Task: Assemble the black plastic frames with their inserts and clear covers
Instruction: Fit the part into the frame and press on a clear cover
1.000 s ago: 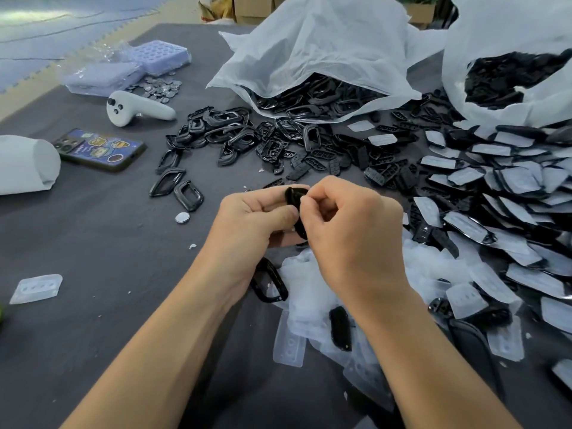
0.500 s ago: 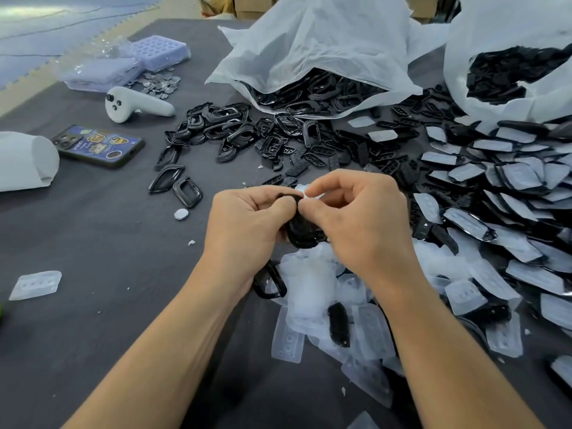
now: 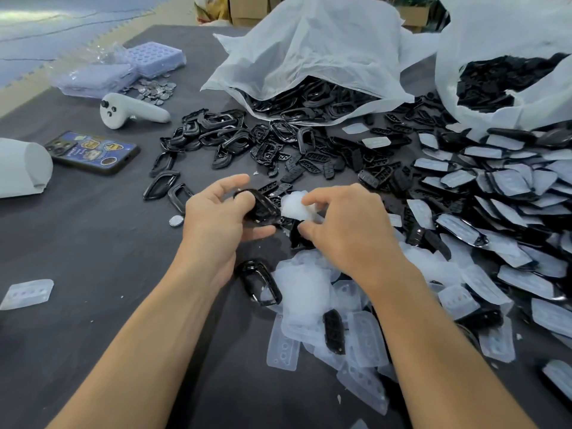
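Dark table [image 3: 77, 243] bears white bags [image 3: 309, 51] spilling black frames [image 3: 303, 103]; left fingers [image 3: 230, 184] grip one frame [image 3: 263, 209], right fingers [image 3: 320, 196] pinch a clear cover [image 3: 293, 207].

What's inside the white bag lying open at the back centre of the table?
Black frames fill the mouth of the white bag and spill onto the table. Whatever lies deeper is covered by its crumpled top.

Dark grey table [image 3: 77, 243]. Left: white roll [image 3: 21, 167], phone [image 3: 93, 151], controller [image 3: 130, 111], purple trays [image 3: 154, 57], metal discs [image 3: 156, 89], possibly coins. Back: two white bags [image 3: 309, 57], loose black frames [image 3: 216, 134] spilling out. Near centre: heap of clear covers [image 3: 325, 329].
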The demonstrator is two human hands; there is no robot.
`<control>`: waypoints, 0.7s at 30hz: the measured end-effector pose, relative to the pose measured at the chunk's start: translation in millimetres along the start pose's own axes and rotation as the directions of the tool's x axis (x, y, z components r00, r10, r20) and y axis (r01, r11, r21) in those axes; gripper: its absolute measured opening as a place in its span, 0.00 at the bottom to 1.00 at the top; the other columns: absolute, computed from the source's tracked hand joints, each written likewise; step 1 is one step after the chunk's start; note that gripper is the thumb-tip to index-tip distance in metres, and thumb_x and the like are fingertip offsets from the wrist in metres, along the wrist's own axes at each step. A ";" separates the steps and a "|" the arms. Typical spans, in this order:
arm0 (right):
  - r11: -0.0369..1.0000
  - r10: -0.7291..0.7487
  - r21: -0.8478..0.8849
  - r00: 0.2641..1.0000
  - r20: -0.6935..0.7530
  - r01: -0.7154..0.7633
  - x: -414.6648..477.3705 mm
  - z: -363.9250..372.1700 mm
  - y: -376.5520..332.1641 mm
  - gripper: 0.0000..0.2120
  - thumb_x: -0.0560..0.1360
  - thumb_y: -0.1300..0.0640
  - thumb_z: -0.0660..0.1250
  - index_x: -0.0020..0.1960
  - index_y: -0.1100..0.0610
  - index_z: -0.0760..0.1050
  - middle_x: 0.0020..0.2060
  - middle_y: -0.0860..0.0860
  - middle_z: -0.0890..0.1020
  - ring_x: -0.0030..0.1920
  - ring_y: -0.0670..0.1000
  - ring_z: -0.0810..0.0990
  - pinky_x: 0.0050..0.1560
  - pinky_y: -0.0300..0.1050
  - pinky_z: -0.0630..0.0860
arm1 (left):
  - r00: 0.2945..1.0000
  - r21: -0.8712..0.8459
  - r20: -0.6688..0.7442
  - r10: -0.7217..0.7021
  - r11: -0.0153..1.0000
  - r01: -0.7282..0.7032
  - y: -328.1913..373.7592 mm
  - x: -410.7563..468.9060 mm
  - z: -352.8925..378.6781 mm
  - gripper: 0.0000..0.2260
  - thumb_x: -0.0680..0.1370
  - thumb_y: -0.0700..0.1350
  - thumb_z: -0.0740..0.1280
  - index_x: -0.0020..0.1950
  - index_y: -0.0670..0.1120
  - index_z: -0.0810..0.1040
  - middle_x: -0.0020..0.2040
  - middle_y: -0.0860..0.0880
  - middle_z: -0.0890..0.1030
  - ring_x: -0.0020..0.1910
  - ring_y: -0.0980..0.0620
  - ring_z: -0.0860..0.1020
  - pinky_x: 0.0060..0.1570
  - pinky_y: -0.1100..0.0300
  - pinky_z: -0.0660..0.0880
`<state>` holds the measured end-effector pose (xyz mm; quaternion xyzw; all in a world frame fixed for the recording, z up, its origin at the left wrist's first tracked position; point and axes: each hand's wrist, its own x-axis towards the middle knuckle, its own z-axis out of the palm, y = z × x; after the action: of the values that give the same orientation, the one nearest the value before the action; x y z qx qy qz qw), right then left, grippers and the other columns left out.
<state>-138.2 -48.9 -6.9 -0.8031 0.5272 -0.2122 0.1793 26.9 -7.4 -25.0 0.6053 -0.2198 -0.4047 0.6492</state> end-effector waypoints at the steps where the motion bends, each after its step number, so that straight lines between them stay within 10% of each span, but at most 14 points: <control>1: 1.000 0.004 -0.020 1.000 -0.025 -0.004 0.1 1.0 0.8 0.12 0.74 0.53 0.75 0.58 0.46 0.85 0.49 0.48 0.87 0.55 0.54 0.80 0.63 0.54 0.74 | 0.999 0.008 0.039 0.005 1.000 -0.005 -1.0 -0.5 -0.8 0.12 0.80 0.31 0.68 0.56 0.46 0.82 0.43 0.46 0.84 0.34 0.53 0.84 0.30 0.60 0.81; 12: 0.998 0.005 0.066 0.999 -0.047 -0.002 -4.8 0.5 8.4 0.10 0.78 0.57 0.67 0.42 0.61 0.83 0.31 0.56 0.81 0.39 0.60 0.78 0.47 0.51 0.75 | 0.935 0.381 0.352 0.042 0.906 -0.184 -6.1 -9.8 6.9 0.22 0.72 0.26 0.69 0.51 0.52 0.87 0.39 0.50 0.88 0.35 0.56 0.79 0.41 0.65 0.76; 21: 0.994 0.073 0.095 0.990 -0.124 -0.061 -9.4 -1.1 2.5 0.03 0.72 0.54 0.78 0.42 0.48 0.84 0.32 0.45 0.84 0.39 0.53 0.83 0.49 0.52 0.80 | 0.978 0.364 0.208 0.031 0.925 -0.107 -7.6 -11.0 10.1 0.16 0.71 0.31 0.72 0.42 0.53 0.88 0.40 0.51 0.88 0.34 0.58 0.82 0.32 0.69 0.74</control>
<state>-144.0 -41.2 -8.7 -0.7607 0.5541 -0.2804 0.1889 10.8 -4.4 -28.3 0.6660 -0.3776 -0.3909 0.5109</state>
